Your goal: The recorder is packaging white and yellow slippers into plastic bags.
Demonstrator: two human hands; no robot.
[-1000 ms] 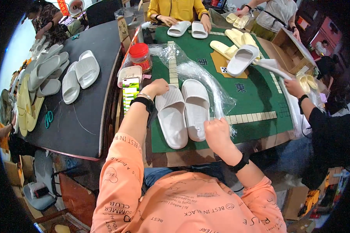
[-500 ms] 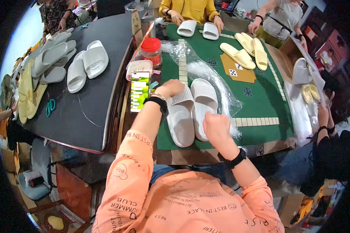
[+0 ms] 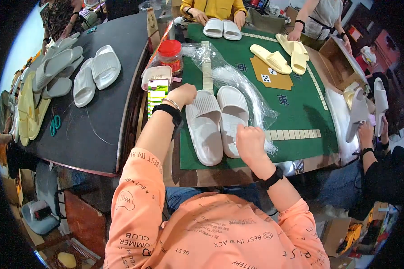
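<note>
A pair of light grey slippers lies side by side in front of me, toes away: the left slipper (image 3: pixel 205 127) and the right slipper (image 3: pixel 233 121). My left hand (image 3: pixel 183 95) is closed just left of the left slipper's ribbed strap. Closed in a fist, my right hand (image 3: pixel 251 142) is over the right edge of the right slipper's footbed. What either hand holds, if anything, is hidden. A clear plastic bag (image 3: pixel 224 74) with a bundle of clear strands lies beyond the slippers.
A phone (image 3: pixel 157 96) and a red-lidded jar (image 3: pixel 170 54) are on the left. On the dark side table (image 3: pixel 107 112) lie more slippers (image 3: pixel 97 74) and teal scissors (image 3: pixel 54 125). Co-workers handle white slippers (image 3: pixel 222 29), yellow slippers (image 3: pixel 296 51) and grey slippers (image 3: pixel 357 114).
My left hand has drawn left, off the left slipper's strap. My right hand stays by the right slipper. At right, a co-worker now holds two grey slippers; another reaches to a yellow one.
</note>
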